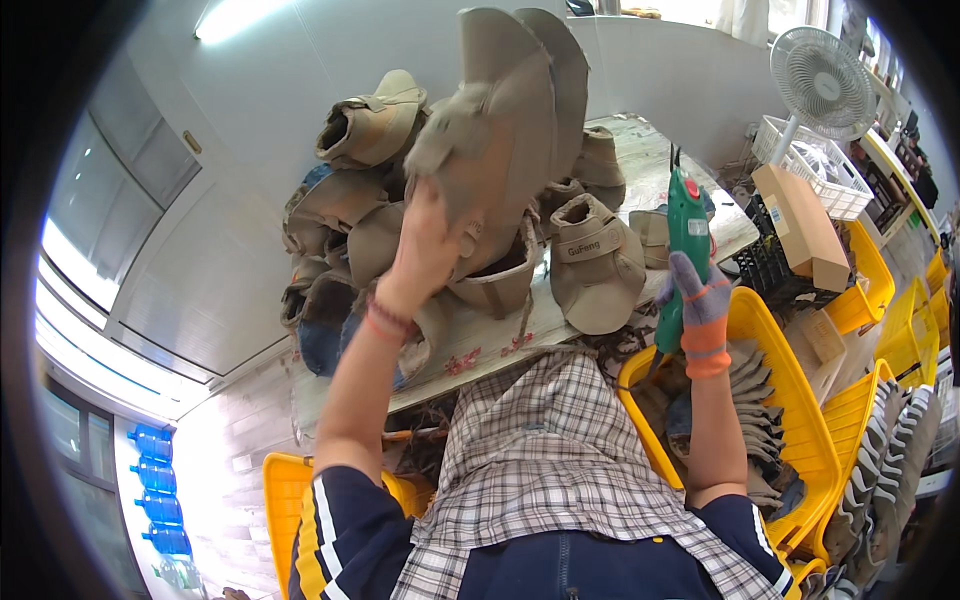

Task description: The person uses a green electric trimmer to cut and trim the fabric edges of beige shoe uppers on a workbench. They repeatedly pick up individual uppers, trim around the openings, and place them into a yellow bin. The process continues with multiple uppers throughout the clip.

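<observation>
My bare left hand (422, 255), a red band at its wrist, is closed on a khaki shoe upper (500, 150) raised above the table. The upper is blurred, and a second rounded flap shows behind it. In a grey and orange glove, my right hand (703, 310) grips a green handheld power tool (688, 240) with a thin dark tip pointing up. Between the hands, a finished-looking khaki upper (595, 265) with a strap stands on the table. More khaki uppers (365, 130) are piled left of and behind my left hand.
The pile rests on a worn, pale table (640, 140). Yellow crates (800, 430) with stacked uppers stand at my right, beside a cardboard box (800, 225), a white basket (815, 170) and a fan (822, 80). Another yellow crate (285, 500) is at lower left.
</observation>
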{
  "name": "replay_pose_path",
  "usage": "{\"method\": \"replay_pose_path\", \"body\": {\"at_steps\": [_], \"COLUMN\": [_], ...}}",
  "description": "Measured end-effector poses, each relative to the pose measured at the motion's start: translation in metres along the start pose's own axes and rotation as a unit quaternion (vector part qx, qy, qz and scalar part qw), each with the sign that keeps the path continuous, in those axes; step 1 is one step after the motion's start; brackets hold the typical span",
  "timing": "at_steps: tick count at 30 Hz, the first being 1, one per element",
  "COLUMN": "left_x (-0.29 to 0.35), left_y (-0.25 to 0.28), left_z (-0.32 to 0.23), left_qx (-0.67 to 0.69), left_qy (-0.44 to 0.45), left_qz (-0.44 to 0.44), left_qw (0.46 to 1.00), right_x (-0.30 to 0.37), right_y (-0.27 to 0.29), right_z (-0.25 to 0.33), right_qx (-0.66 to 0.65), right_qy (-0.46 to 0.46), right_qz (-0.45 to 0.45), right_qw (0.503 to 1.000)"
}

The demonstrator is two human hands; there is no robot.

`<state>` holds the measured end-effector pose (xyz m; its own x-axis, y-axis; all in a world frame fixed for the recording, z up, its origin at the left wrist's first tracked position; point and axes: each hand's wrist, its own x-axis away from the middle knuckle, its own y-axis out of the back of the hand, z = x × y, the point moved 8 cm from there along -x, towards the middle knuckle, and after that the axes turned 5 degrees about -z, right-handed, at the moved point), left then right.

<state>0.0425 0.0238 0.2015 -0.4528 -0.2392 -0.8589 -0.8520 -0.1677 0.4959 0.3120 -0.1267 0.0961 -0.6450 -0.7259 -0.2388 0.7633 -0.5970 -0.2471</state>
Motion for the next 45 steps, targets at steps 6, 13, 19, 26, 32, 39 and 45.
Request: {"method": "replay_pose_path", "body": {"at_steps": [6,13,19,26,32,39,45], "left_x": [-0.122,-0.176,-0.173,-0.194,-0.182,-0.185,-0.170], "left_y": [-0.104,-0.192,-0.217,-0.176,-0.140,-0.096,-0.025], "left_z": [0.090,0.099,0.076,0.097,0.128,0.142,0.126], "left_qx": [-0.141,-0.257,-0.225,-0.103,0.084,0.167,0.469], "left_qy": [-0.019,-0.068,-0.097,0.051,0.207,0.267,0.392], "left_qz": [0.072,0.234,0.374,0.328,0.232,0.123,-0.033], "left_qw": [0.987,0.935,0.895,0.938,0.947,0.941,0.791], "right_x": [0.005,0.013,0.011,0.013,0.008,0.009,0.008], "right_y": [0.033,0.055,0.051,0.048,0.040,0.021,0.028], "right_z": [-0.055,-0.093,-0.094,-0.080,-0.065,-0.057,-0.044], "right_qx": [0.143,0.213,0.135,0.196,0.176,0.199,0.230], "right_qy": [-0.122,-0.127,-0.128,-0.081,-0.097,-0.081,-0.007], "right_qz": [-0.022,-0.008,-0.004,-0.001,-0.009,0.022,-0.017], "right_qw": [0.982,0.969,0.982,0.977,0.980,0.976,0.973]}}
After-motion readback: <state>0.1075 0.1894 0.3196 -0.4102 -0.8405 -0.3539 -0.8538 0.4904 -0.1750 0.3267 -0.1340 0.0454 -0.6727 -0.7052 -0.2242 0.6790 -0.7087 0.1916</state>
